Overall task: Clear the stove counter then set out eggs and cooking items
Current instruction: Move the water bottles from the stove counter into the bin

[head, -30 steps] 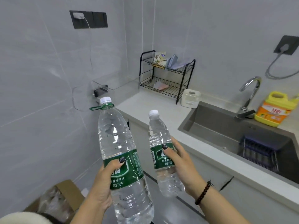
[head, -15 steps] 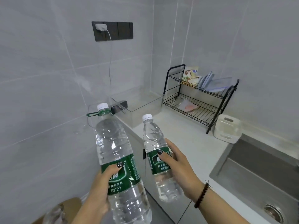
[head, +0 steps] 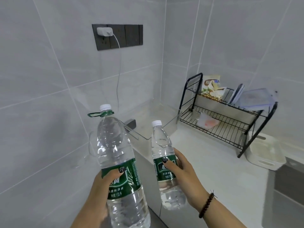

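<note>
Water bottles, two, held upright in mid-air, lower centre of frame.

Left hand (head: 102, 186) grips large bottle (head: 118, 162) around its green label, lower left of centre. Right hand (head: 185, 176) grips small bottle (head: 166, 165) at its label, just right. Pale counter (head: 205, 162) behind; black dish rack (head: 230, 119) at right holding packets.
</note>
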